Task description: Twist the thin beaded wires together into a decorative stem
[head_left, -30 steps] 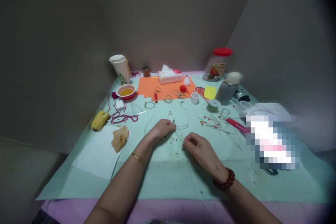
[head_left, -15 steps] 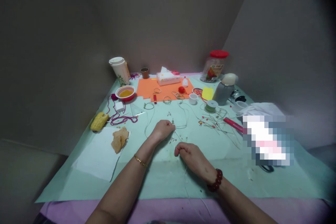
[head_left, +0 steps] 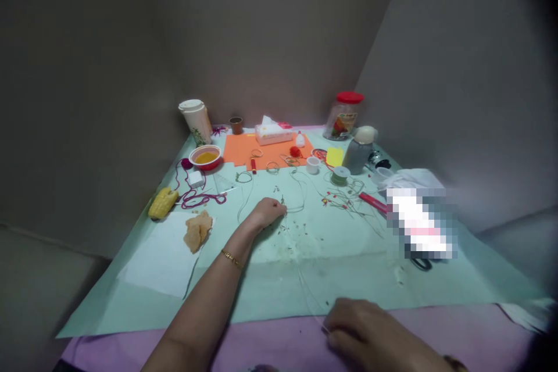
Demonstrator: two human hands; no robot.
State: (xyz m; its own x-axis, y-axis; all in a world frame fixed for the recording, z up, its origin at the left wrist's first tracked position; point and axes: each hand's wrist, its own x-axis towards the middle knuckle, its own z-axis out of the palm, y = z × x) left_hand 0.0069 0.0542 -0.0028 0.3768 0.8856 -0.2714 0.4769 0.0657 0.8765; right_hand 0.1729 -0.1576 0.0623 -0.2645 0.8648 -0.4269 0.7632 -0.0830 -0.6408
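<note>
My left hand (head_left: 268, 211) rests on the pale green sheet (head_left: 370, 279) at the table's middle, fingers pinched on the far end of a thin wire (head_left: 301, 274). The wire runs toward me across the sheet to my right hand (head_left: 355, 328), which is closed on its near end at the table's front edge, over the purple cloth (head_left: 288, 349). A gold bracelet (head_left: 231, 258) sits on my left wrist. Small green and red bits lie scattered around my left hand.
At the back stand a paper cup (head_left: 195, 119), red bowl (head_left: 204, 157), orange sheet (head_left: 265, 151), tissue box (head_left: 273, 132), red-lidded jar (head_left: 344, 115) and grey bottle (head_left: 360, 150). Corn cob (head_left: 162, 203) and white paper (head_left: 163, 256) lie left. Green spool (head_left: 340, 174), red tool (head_left: 372, 202) and scissors (head_left: 421, 263) lie right.
My right hand has drawn back from the table's middle to the front edge, pulling the wire out long. My left hand stays pinched in place.
</note>
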